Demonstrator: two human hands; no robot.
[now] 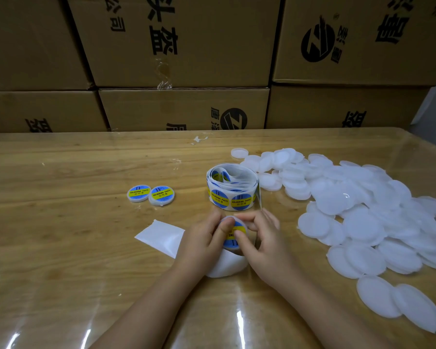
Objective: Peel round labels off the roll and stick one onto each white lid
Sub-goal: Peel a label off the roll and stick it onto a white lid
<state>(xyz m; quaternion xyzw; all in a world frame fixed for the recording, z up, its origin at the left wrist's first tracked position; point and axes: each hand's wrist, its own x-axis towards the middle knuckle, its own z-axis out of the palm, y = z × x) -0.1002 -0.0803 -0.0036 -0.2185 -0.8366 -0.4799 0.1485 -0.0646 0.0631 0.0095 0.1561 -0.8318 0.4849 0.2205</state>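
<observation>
My left hand (204, 241) and my right hand (263, 238) hold one white lid (233, 234) between them just in front of the label roll (232, 188). A round blue and yellow label lies on the lid, with both thumbs pressing on it. The roll stands on its edge, loosely wound, showing blue and yellow "SOLDERING PASTE" labels. Two labelled lids (150, 195) sit side by side to the left of the roll. A big heap of plain white lids (358, 210) covers the right side of the table.
A strip of empty white backing paper (161, 236) trails from under my hands to the left. The wooden table (61, 248) has a glossy clear cover. Stacked cardboard boxes (181, 59) form a wall along its far edge. A small paper scrap (199, 139) lies near the back.
</observation>
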